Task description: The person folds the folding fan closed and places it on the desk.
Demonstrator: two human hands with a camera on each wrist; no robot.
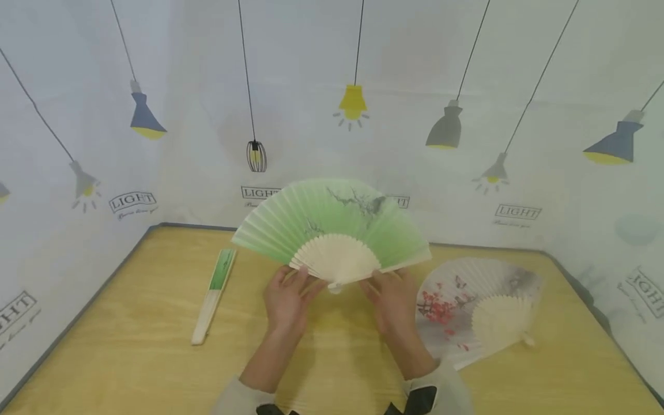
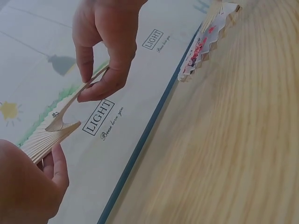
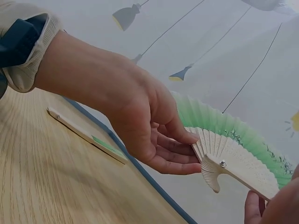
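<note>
A spread folding fan (image 1: 332,213), green with dark branch prints and pale slats, is held up above the table. At its left end, my left hand (image 1: 289,300) pinches the outer slat between thumb and fingers. My right hand (image 1: 392,297) grips the opposite end slat the same way, and its thumb and fingertips on the slat show in the left wrist view. Between the hands, the fan's pivot end points down toward me; a metal rivet (image 3: 223,164) shows there. Left of my left hand lies a folded green fan (image 1: 214,297) on the table.
A second open fan (image 1: 441,323), whitish with red blossoms, lies right of my right forearm. The wooden table (image 1: 129,323) ends at a dark edge against white walls (image 1: 311,57) printed with hanging lamps.
</note>
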